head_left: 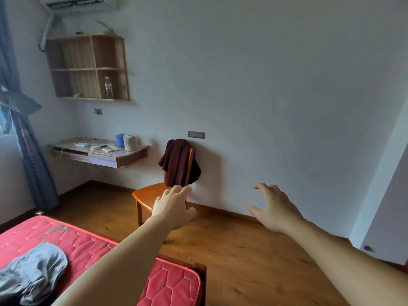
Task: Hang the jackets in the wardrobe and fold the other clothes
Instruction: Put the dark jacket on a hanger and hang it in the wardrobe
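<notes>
A dark maroon garment [180, 162] hangs over the back of an orange wooden chair [148, 193] against the white wall. My left hand [173, 206] is stretched out in front of the chair seat, fingers relaxed and holding nothing, apart from the garment. My right hand [274, 207] reaches forward to the right of the chair, fingers spread and empty. A crumpled grey garment [33, 274] lies on the red mattress [92, 246] at the lower left.
A wall-mounted desk [106, 154] with small items and a blue jar stands left of the chair. Above it hangs a wooden shelf [88, 68] holding a bottle. Blue curtains [28, 151] fill the left edge. A white door or panel [388, 206] is at right. Wooden floor lies between bed and chair.
</notes>
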The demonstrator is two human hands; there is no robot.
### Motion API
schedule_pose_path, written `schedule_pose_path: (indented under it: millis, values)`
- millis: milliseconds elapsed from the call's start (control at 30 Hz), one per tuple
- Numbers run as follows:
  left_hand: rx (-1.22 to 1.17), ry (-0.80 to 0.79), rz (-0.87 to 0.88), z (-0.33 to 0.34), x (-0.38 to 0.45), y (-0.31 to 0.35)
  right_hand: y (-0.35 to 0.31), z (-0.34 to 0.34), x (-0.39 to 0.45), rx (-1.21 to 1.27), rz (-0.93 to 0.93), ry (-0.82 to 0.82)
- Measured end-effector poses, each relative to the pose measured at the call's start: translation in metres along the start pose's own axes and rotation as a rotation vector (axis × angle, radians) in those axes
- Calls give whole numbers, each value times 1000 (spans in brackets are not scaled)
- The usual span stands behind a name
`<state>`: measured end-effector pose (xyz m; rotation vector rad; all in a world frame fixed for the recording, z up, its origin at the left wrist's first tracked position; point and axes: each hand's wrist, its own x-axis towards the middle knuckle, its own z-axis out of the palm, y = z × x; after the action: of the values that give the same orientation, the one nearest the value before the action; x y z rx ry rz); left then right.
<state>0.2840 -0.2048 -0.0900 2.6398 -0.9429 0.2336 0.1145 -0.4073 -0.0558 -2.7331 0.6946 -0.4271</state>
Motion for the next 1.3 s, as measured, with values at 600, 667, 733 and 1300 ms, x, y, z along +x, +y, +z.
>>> schedule_pose_path:
  millis: [600,667,733,1300]
  values:
    - [74,73,-84,84,308,35,99,49,347,91,-156,-54]
    - [89,78,-105,86,342,40,104,49,391,110,-178,-64]
    - [105,88,-121,86,375,42,104,49,430,140,-207,-70]
    - [4,121,-289,179,671,-73,90,160,764,114,-326,-163]
